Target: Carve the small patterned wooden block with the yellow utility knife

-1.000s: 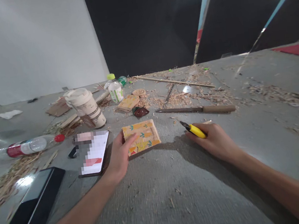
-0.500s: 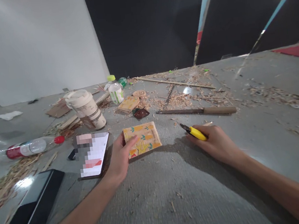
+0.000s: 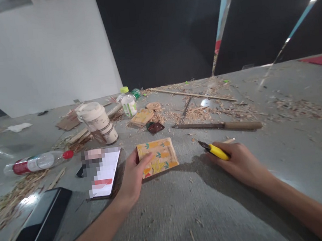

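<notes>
In my left hand (image 3: 132, 176) is a small square wooden block (image 3: 158, 157) with a yellow and teal pattern on its face. The thumb lies over the block's left side, and the other fingers are hidden behind it. My right hand (image 3: 238, 162) is closed round a yellow utility knife (image 3: 218, 151), its black tip pointing up and left towards the block, apart from it. Between and beyond the hands lies a file-like tool (image 3: 198, 127) with a brown handle (image 3: 243, 125). A second patterned block (image 3: 142, 117) rests farther back beside a round wooden piece (image 3: 153, 105).
Left of my hands are a lit phone (image 3: 109, 173), a dark folded device (image 3: 36, 225), a lying plastic bottle (image 3: 40, 162) and a lidded paper cup (image 3: 98, 122). Behind them stands a green-capped bottle (image 3: 128, 103). Wood shavings (image 3: 197, 110) and a long thin strip (image 3: 193, 94) litter the floor.
The camera view has tilted slightly upward, so everything sits a little lower in the picture. Both hands keep their holds, with hardly any movement relative to the floor.
</notes>
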`<state>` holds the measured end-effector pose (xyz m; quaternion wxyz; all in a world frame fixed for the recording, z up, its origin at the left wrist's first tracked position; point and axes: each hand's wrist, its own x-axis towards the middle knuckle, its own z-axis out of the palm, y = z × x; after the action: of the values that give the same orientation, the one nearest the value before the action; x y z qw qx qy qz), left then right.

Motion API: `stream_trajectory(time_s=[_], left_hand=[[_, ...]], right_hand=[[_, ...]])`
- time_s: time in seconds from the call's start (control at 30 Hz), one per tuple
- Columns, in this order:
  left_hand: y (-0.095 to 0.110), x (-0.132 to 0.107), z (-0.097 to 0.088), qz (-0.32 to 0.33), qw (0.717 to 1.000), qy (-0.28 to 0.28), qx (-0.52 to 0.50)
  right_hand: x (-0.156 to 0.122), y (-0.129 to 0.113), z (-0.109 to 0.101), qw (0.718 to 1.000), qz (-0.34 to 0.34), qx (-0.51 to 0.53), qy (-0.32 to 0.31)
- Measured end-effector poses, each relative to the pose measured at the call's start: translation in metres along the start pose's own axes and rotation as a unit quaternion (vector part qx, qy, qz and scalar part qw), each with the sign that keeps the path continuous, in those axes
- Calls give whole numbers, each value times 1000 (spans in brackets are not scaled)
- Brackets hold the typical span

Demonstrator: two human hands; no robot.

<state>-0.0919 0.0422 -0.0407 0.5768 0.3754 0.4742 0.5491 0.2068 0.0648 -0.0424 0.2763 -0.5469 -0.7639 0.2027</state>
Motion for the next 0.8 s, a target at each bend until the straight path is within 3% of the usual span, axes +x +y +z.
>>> stream_trajectory(time_s=[0.8], left_hand=[[-4, 2, -3, -1, 1000, -6, 18]], right_hand=[[0, 3, 2, 1000, 0, -6, -12]])
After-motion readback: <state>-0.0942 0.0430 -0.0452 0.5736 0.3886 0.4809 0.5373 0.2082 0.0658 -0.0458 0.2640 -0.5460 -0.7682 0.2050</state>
